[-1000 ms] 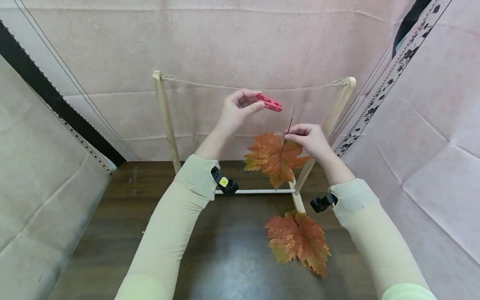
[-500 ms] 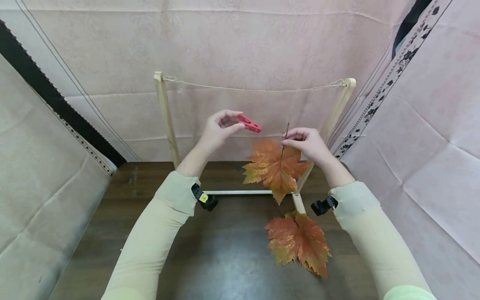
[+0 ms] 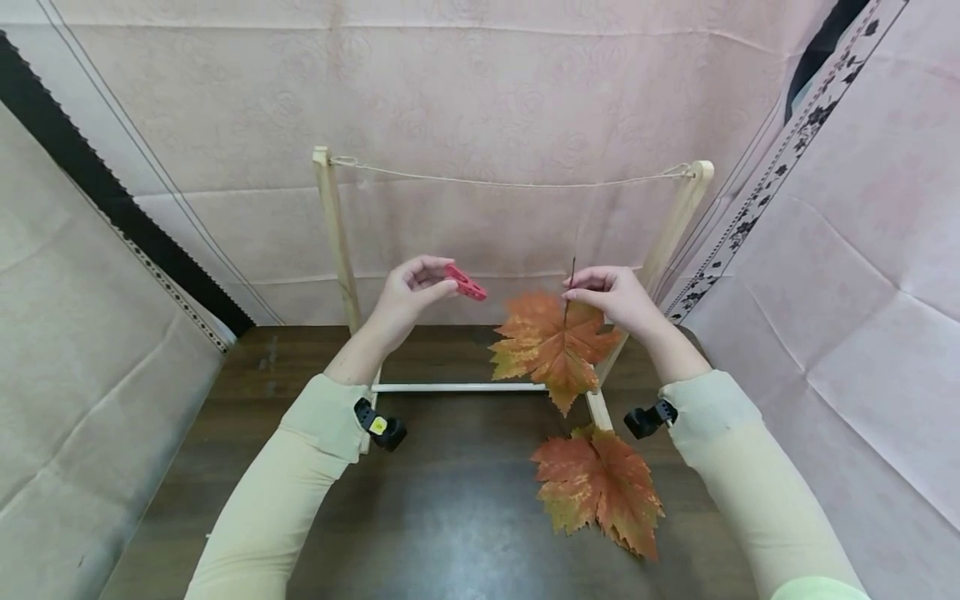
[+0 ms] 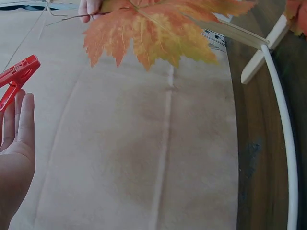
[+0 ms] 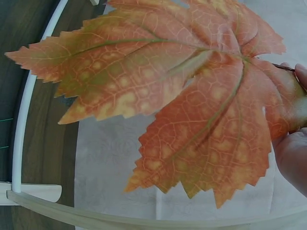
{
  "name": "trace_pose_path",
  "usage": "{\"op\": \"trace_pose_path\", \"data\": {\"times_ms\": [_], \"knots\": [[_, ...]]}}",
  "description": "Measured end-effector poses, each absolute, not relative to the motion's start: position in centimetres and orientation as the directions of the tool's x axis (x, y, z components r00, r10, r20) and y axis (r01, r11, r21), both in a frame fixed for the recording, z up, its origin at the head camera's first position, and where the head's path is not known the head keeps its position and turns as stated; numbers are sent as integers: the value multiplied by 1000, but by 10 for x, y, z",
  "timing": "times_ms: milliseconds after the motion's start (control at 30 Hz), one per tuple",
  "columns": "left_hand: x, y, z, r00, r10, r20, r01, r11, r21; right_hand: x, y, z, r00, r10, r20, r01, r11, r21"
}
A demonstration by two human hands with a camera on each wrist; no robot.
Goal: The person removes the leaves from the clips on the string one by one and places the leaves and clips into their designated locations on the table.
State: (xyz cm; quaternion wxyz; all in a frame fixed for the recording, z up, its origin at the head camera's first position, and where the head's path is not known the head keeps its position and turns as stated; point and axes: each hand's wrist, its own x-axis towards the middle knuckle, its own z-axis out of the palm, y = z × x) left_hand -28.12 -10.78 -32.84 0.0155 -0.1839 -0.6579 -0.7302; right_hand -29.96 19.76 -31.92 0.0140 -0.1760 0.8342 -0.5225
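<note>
Between the thumb and fingers of my left hand [image 3: 407, 298] is a red clothespin [image 3: 466, 283], held left of the leaf and below the string. The left wrist view shows the same red clothespin [image 4: 20, 76] at its left edge. My right hand [image 3: 615, 298] pinches the dark stem of an orange maple leaf [image 3: 557, 346], which hangs below the fingers with the stem tip pointing up. In the right wrist view the maple leaf [image 5: 201, 96] fills much of the picture and partly covers the fingers.
A wooden frame [image 3: 337, 233] stands at the back, with a thin string [image 3: 495, 182] tied between its two posts. A white rod [image 3: 457, 387] joins its base. More maple leaves [image 3: 600, 492] lie stacked on the dark table [image 3: 450, 517] at front right. Pale cloth surrounds the table.
My left hand has moved down and to the left with the clothespin, away from the string. My right hand and its leaf have sunk slightly.
</note>
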Motion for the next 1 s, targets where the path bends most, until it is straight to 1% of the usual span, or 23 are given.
{"op": "trace_pose_path", "data": {"times_ms": [133, 367, 500, 700, 867, 1000], "knots": [[-277, -118, -338, -936, 214, 279, 256, -128, 958, -298, 199, -323, -937, -314, 155, -280, 407, -869], [-271, -139, -355, -949, 222, 223, 208, -88, 974, -295, 200, -328, -938, -317, 140, -277, 441, -854], [-268, -154, -366, -954, 223, 198, 184, -82, 979, -294, 202, -331, -935, -324, 142, -279, 428, -860], [-263, -175, -386, -966, 197, 167, 158, -63, 985, -291, 209, -338, -933, -334, 138, -268, 384, -884], [-260, -191, -403, -976, 165, 142, 137, -41, 990, -289, 216, -344, -940, -328, 100, -239, 418, -876], [-254, -206, -415, -982, 141, 123, 119, -33, 992, -288, 222, -348, -934, -348, 76, -229, 421, -878]]}}
